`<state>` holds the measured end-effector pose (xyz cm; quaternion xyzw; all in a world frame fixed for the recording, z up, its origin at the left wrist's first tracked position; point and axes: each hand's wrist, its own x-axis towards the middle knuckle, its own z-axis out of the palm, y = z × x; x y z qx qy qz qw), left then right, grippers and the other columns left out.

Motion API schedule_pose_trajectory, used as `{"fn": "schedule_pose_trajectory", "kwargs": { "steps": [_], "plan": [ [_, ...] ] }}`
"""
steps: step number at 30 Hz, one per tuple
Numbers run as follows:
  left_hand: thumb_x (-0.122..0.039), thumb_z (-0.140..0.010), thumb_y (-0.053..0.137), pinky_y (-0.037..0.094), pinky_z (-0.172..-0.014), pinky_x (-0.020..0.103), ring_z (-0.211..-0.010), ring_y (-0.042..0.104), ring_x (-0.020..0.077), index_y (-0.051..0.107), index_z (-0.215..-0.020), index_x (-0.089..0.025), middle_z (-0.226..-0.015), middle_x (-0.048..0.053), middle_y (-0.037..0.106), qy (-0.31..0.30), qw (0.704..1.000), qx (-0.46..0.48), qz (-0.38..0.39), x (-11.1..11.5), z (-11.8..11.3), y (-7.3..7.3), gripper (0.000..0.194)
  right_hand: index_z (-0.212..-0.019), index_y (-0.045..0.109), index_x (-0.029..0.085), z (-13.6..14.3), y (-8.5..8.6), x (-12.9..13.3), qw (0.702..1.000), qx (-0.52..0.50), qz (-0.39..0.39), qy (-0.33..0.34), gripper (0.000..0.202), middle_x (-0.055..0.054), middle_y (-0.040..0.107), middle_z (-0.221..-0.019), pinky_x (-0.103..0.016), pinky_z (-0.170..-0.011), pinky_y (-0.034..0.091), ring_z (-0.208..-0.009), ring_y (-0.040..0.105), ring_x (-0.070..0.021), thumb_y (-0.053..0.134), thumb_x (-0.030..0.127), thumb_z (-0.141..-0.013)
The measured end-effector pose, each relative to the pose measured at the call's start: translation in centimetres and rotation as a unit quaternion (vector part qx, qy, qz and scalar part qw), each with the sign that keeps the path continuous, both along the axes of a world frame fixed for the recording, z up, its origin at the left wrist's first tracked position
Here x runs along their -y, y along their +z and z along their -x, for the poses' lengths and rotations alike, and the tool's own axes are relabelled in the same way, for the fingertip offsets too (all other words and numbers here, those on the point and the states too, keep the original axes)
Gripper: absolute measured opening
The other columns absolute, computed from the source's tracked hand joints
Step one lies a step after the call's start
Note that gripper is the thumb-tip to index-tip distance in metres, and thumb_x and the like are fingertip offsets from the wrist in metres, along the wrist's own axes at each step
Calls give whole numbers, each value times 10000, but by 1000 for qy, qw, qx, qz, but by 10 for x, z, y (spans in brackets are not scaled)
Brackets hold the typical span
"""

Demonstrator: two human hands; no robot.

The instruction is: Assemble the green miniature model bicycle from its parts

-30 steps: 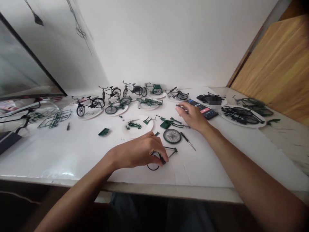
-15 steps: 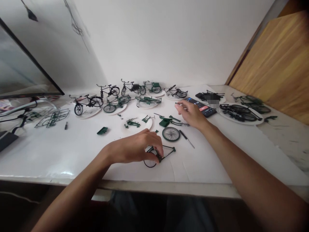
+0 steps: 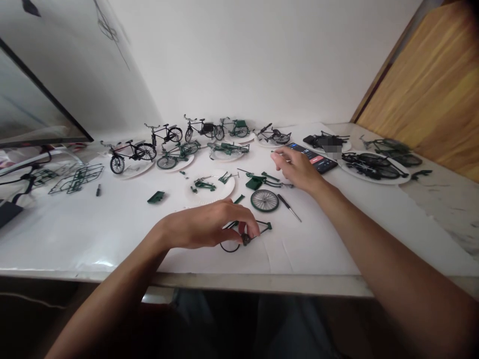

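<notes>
Two hands are seen over a white table [image 3: 112, 224]. The left hand [image 3: 204, 227] is curled down on a small green bicycle frame [image 3: 258, 230] lying near the front edge; the frame's near end and most of a thin black tyre ring [image 3: 229, 247] under it are covered by the fingers [image 3: 247, 227], so how the two parts join cannot be made out. A small dark round part is pinched at the fingertips. The right hand [image 3: 297, 169] is stretched farther back, fingers loosely bent, with a thin dark piece at the fingertips that is too small to identify; whether it is gripped or only touched cannot be told. A phone [image 3: 314, 159] lies just beyond that hand, its near corner hidden by the knuckles. A loose spoked wheel [image 3: 264, 200] and a screwdriver [image 3: 290, 208] lie between the hands, with green parts [image 3: 262, 180] beside them. A paper plate [image 3: 220, 189] holds further small green pieces. Finished model bicycles [image 3: 129, 152] are lined along the wall. Dark bicycle parts [image 3: 374, 169] on the right are blurred, and one patch there is pixelated. A monitor [image 3: 33, 109] is cut off at the left edge.
</notes>
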<state>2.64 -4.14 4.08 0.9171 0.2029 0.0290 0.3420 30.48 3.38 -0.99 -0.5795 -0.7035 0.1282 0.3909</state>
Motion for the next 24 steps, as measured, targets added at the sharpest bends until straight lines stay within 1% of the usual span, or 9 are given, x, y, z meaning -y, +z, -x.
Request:
{"fn": "schedule_pose_trajectory", "kwargs": {
  "steps": [2,3,7,9,13,18,22,24],
  "plan": [
    [-43,-922,604,484,-851,284,-961,649,153,687,-1133,-195,-1083,33,718,-6,1000,6,3,0,-1,0,272,-1050,673,194,0,-1,0,1000,-2,-2,-1,446,-75,689,-877,-328,-688,443,-707,583,-202,475,578,-939],
    [-38,-921,606,486,-853,285,-969,650,155,693,-1118,-186,-1086,38,717,-9,1000,10,1,0,-1,0,261,-1047,674,194,0,-1,0,1000,-2,-3,-1,451,-78,690,-890,-329,-690,444,-717,585,-204,475,583,-937],
    [-106,-922,660,453,-947,332,-954,655,162,720,-1017,-177,-1037,31,719,-22,999,14,-27,1,-2,1,133,-1029,677,193,1,-1,-1,1000,-3,-6,-2,439,-75,685,-869,-328,-689,442,-737,593,-213,481,574,-936],
    [-130,-924,670,445,-949,337,-955,653,167,727,-999,-177,-1021,31,716,-25,999,15,-36,1,-2,1,105,-1025,679,190,1,-1,-1,1000,-3,-5,-2,433,-75,684,-865,-326,-687,440,-738,595,-212,486,567,-934],
    [-112,-925,659,453,-918,322,-971,650,176,731,-997,-168,-1025,46,711,-37,997,23,-56,1,-2,0,116,-1027,683,193,0,-1,-1,1000,-6,-3,-2,445,-74,691,-896,-323,-692,439,-730,596,-203,485,580,-933],
    [-124,-943,636,480,-860,288,-966,646,170,727,-996,-148,-1033,59,705,-48,997,30,-54,2,-2,1,107,-1032,686,190,1,-1,-1,1000,-10,-2,-3,450,-71,696,-888,-323,-702,439,-723,598,-200,491,583,-930],
    [-126,-950,623,487,-784,276,-911,648,163,732,-992,-148,-1002,65,699,-46,997,30,-50,2,-4,-1,119,-1031,687,184,1,-1,-1,1000,-10,1,-4,447,-77,701,-893,-323,-700,440,-724,602,-204,498,576,-927],
    [-125,-956,612,480,-774,275,-882,640,158,733,-958,-146,-977,62,692,-43,997,24,-62,3,-6,-3,123,-1034,685,188,1,0,-1,1000,-8,3,-5,451,-77,703,-898,-324,-702,442,-731,606,-207,493,582,-928]
  ]
}}
